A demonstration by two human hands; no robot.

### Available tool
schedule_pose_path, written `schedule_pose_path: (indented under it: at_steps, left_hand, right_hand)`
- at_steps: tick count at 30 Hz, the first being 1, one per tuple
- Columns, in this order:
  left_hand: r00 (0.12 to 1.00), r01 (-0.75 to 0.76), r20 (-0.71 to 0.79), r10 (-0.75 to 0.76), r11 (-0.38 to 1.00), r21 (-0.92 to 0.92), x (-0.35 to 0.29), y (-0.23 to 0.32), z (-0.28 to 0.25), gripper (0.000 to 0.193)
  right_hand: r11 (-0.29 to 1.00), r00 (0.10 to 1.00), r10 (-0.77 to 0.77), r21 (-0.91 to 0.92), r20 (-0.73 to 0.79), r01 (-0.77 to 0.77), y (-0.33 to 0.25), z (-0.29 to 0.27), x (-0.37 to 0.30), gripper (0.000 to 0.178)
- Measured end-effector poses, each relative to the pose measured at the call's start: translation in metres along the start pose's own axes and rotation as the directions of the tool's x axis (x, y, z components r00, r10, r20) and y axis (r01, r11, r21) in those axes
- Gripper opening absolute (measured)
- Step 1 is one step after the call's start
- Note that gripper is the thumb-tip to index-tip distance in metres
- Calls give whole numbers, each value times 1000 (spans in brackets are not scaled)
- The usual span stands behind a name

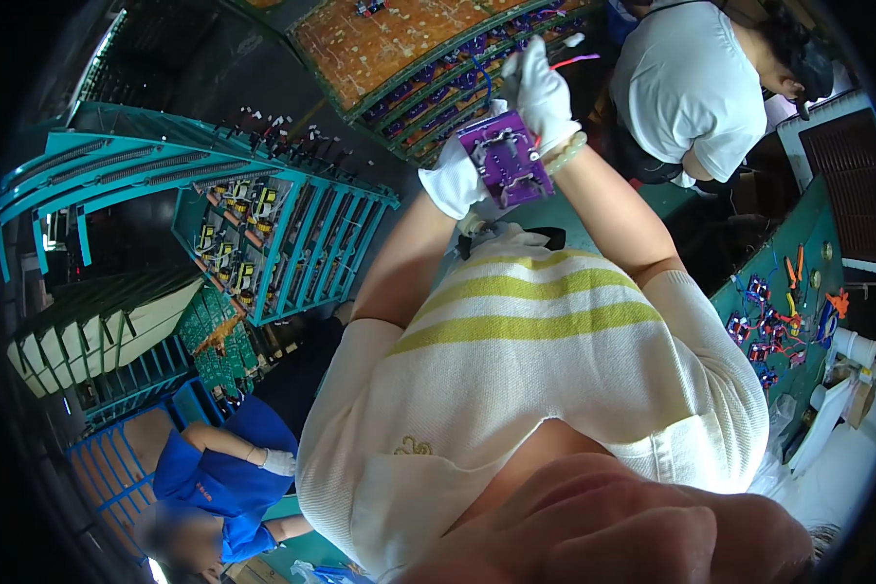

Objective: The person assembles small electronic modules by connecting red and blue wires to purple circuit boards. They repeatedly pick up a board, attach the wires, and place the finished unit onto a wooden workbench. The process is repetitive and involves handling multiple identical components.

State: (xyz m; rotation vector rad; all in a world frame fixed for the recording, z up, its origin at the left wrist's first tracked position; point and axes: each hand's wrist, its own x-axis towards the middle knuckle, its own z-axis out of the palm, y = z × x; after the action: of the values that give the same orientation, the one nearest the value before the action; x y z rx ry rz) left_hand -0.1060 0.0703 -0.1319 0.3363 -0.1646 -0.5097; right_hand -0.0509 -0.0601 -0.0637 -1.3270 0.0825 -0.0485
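A purple circuit board [506,161] with small parts on its face is held up in front of me. My left hand [455,178], in a white glove, grips it from its left side; most of its fingers are hidden behind the board. Just above the board's right edge is my right hand [540,102], also gloved, with a beaded bracelet [567,152] at the wrist. Its fingers are pressed together around wires, and a red and purple wire end [576,60] sticks out beside them. A small white piece [574,41] shows near the fingertips.
Beyond my hands stands a rack [380,44] with purple boards on its shelves. A teal rack [331,243] with yellow-topped parts is at left. Wired parts lie on a green table [810,219] at right. One person [691,88] is far right, another in blue [229,467] lower left.
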Motion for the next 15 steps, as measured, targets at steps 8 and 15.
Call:
schedule_pose_path:
  at_steps: [8,15]
  left_hand:
    - [982,-24,-80,171,535,844,1,16,33,30]
    - [778,-88,-593,207,971,223,11,31,43,31]
  right_hand:
    - [933,907,-14,-321,421,163,31,-9,31,40]
    - [671,974,-201,-710,102,213,-2,-51,13,83]
